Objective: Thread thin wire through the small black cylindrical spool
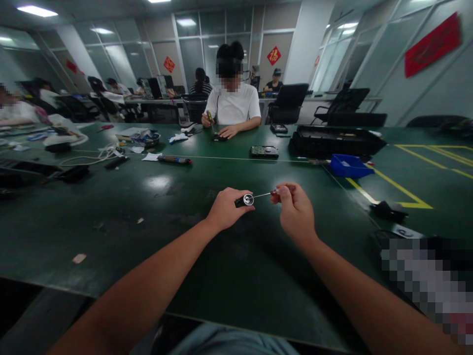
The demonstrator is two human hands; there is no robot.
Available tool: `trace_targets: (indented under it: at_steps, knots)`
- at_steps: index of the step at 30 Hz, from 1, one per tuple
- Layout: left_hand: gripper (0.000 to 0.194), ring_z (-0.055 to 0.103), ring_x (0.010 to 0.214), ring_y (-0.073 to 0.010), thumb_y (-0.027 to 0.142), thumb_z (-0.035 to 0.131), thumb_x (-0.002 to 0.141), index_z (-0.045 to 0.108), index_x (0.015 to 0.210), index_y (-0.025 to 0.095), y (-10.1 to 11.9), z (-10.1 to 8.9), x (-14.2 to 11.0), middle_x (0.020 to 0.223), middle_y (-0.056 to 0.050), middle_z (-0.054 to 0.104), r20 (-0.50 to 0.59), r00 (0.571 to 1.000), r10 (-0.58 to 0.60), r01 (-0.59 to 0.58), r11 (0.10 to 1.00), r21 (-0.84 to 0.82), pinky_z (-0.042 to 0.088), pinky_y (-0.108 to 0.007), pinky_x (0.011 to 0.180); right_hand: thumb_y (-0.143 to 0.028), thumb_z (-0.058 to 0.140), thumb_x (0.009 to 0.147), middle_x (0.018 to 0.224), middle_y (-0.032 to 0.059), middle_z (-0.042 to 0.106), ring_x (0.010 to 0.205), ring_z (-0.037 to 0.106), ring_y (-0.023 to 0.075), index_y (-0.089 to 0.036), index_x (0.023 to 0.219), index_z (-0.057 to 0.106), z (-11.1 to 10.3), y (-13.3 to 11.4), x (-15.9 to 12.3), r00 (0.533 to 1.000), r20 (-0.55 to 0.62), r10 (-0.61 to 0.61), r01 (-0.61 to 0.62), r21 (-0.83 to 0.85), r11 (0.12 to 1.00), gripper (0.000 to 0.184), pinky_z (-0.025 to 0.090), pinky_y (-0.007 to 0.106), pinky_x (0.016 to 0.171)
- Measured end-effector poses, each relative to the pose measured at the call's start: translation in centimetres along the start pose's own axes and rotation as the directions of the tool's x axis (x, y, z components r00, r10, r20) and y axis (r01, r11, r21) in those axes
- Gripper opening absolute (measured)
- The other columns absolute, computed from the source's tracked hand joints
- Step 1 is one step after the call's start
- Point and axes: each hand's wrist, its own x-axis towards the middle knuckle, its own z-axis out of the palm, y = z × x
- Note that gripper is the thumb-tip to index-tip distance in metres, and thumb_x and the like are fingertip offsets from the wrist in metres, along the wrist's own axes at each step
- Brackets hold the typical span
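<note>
My left hand is closed around a small dark cylinder with a silvery ring at its open end, which faces me. Its body is mostly hidden by my fingers, and I cannot tell its kind. A screwdriver is pinched by its reddish handle in my right hand. Its thin metal shaft points left, and the tip meets the ringed end of the cylinder; whether it reaches inside is too small to tell. Both hands are above the green table.
Across the table a person in a white shirt works with a screwdriver. A circuit board device, a long black case and a blue bin lie beyond my hands. A pen-like tool rests left; a black piece sits right.
</note>
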Motion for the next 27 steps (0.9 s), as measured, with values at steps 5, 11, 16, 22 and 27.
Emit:
trace_targets:
  at_steps: [5, 11, 16, 22, 27]
  knots:
    - [0.039, 0.064, 0.099, -0.0239, 0.034, 0.082, 0.079, 0.073, 0.115, 0.025, -0.2, 0.1, 0.0, 0.107, -0.002, 0.076, -0.018, 1.000, -0.002, 0.002, 1.000, 0.007, 0.048, -0.039, 0.088, -0.043, 0.047, 0.100, 0.082, 0.0026, 0.067, 0.074, 0.065, 0.0188, -0.023, 0.100, 0.060, -0.1, 0.2, 0.0, 1.000, -0.001, -0.017, 0.017, -0.012, 1.000, 0.024, 0.051, 0.037, 0.073]
    - [0.037, 0.065, 0.100, -0.0239, 0.035, 0.081, 0.080, 0.072, 0.115, 0.026, -0.1, 0.0, 0.0, 0.108, -0.002, 0.076, -0.005, 1.000, -0.005, 0.005, 1.000, 0.015, 0.048, -0.039, 0.089, -0.043, 0.047, 0.101, 0.085, 0.0028, 0.069, 0.077, 0.066, 0.0192, -0.023, 0.103, 0.060, -0.1, 0.0, -0.1, 0.998, 0.018, -0.055, 0.056, -0.060, 0.997, 0.023, 0.052, 0.037, 0.074]
    - [0.038, 0.064, 0.099, -0.0239, 0.036, 0.082, 0.080, 0.072, 0.115, 0.025, -0.2, 0.0, 0.0, 0.108, -0.002, 0.076, -0.007, 1.000, 0.007, -0.007, 1.000, 0.008, 0.048, -0.039, 0.088, -0.042, 0.046, 0.101, 0.085, 0.0036, 0.069, 0.076, 0.066, 0.0194, -0.022, 0.104, 0.059, -0.2, -0.2, -0.1, 1.000, -0.009, -0.022, 0.021, -0.063, 0.998, 0.024, 0.052, 0.038, 0.073]
    - [0.037, 0.065, 0.099, -0.0232, 0.035, 0.082, 0.079, 0.073, 0.114, 0.025, -0.4, 0.1, 0.0, 0.108, -0.002, 0.076, -0.005, 1.000, 0.024, -0.023, 1.000, 0.006, 0.048, -0.037, 0.089, -0.042, 0.046, 0.101, 0.084, 0.0035, 0.069, 0.075, 0.067, 0.0188, -0.022, 0.104, 0.060, -0.1, 0.0, -0.1, 0.996, 0.040, -0.074, 0.078, -0.095, 0.992, 0.025, 0.052, 0.036, 0.072]
    - [0.037, 0.065, 0.099, -0.0235, 0.035, 0.082, 0.079, 0.073, 0.114, 0.025, -0.5, 0.2, 0.0, 0.107, -0.002, 0.076, -0.010, 1.000, 0.021, -0.021, 1.000, 0.013, 0.048, -0.037, 0.089, -0.042, 0.052, 0.098, 0.080, 0.0026, 0.071, 0.070, 0.067, 0.0180, -0.022, 0.097, 0.064, -0.4, -0.9, -0.3, 0.985, 0.063, -0.160, 0.171, -0.237, 0.956, 0.024, 0.048, 0.032, 0.066]
